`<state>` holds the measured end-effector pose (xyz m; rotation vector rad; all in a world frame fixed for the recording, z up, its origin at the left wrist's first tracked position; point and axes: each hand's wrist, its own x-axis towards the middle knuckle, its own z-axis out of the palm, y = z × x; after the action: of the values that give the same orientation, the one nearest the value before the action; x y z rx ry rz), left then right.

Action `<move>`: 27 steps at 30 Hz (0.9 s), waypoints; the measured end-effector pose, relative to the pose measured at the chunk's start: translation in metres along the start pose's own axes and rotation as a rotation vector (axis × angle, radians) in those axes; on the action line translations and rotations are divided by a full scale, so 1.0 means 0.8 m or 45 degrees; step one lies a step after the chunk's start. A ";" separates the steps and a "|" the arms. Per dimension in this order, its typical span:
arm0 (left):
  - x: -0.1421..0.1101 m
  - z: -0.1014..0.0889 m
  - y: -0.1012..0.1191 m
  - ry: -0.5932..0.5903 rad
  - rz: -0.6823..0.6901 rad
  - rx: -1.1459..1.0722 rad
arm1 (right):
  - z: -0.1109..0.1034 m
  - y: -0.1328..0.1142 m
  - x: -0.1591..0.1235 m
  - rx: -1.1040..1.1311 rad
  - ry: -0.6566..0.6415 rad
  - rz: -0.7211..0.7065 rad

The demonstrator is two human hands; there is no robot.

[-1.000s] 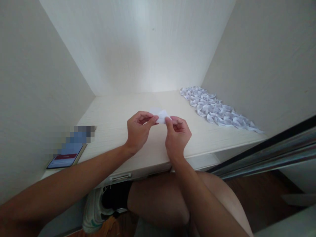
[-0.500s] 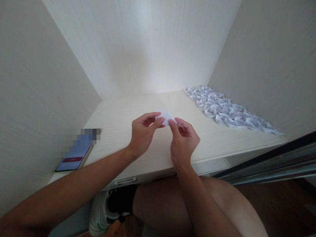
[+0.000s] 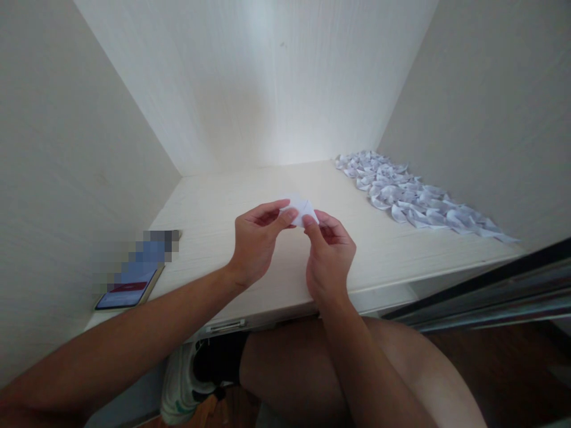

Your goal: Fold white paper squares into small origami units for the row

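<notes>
A small piece of folded white paper (image 3: pixel 302 208) is held up between my two hands, over the middle of the white desk (image 3: pixel 214 196). My left hand (image 3: pixel 261 238) pinches its left side, thumb in front and fingers behind. On the right side, my right hand (image 3: pixel 329 249) grips the lower corner between thumb and curled fingers. Crease lines show on the paper's face, and its back is hidden. Many folded white paper pieces (image 3: pixel 401 193) lie in overlapping rows along the desk's right side.
A phone (image 3: pixel 129 285), partly pixelated, lies at the desk's left, against the side wall (image 3: pixel 98 178). Below the front edge are a drawer handle (image 3: pixel 226 326), my bent leg and a white shoe (image 3: pixel 178 380). A dark-edged panel (image 3: pixel 491 285) stands at the lower right.
The paper has turned a little between my fingers, and more of its creased face shows. Both hands keep their hold. The view has shifted slightly.
</notes>
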<state>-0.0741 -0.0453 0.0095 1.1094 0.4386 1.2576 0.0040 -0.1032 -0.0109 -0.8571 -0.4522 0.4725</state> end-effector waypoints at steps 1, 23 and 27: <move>0.001 0.000 -0.001 -0.025 -0.005 0.001 | 0.000 0.001 0.000 0.018 -0.004 0.027; 0.017 -0.016 -0.005 -0.216 -0.176 0.418 | -0.026 -0.006 0.013 -0.203 -0.073 0.036; 0.019 -0.019 -0.004 -0.280 -0.140 0.501 | -0.030 -0.007 0.014 -0.278 -0.063 -0.027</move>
<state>-0.0794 -0.0249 0.0048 1.5174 0.5866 0.9612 0.0273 -0.1146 -0.0182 -1.0516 -0.5650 0.4306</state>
